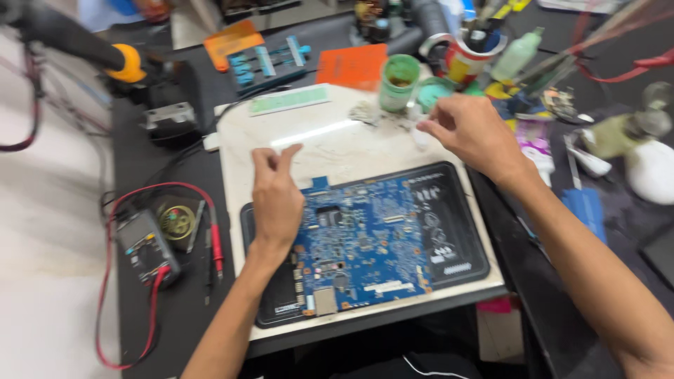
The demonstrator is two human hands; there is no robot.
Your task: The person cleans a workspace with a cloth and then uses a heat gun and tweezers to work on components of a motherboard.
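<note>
A blue circuit board (372, 238) lies in a black tray-like shell (456, 210) on a white work slab (330, 140). My left hand (275, 196) rests at the board's upper left edge, fingers loosely curled with thumb and forefinger close together; whether it pinches anything small I cannot tell. My right hand (474, 133) hovers above the slab's far right corner, fingers bent and reaching toward a green tub (399, 82) and a crumpled bit of tissue (365, 111). Nothing visible sits in it.
A multimeter (146, 247) with red and black leads lies left on the dark bench (168, 316). Orange pads (352, 66), a blue tool rack (270, 62), a cup of tools (470, 52), a pale green squeeze bottle (516, 55) and cluttered parts crowd the back and right.
</note>
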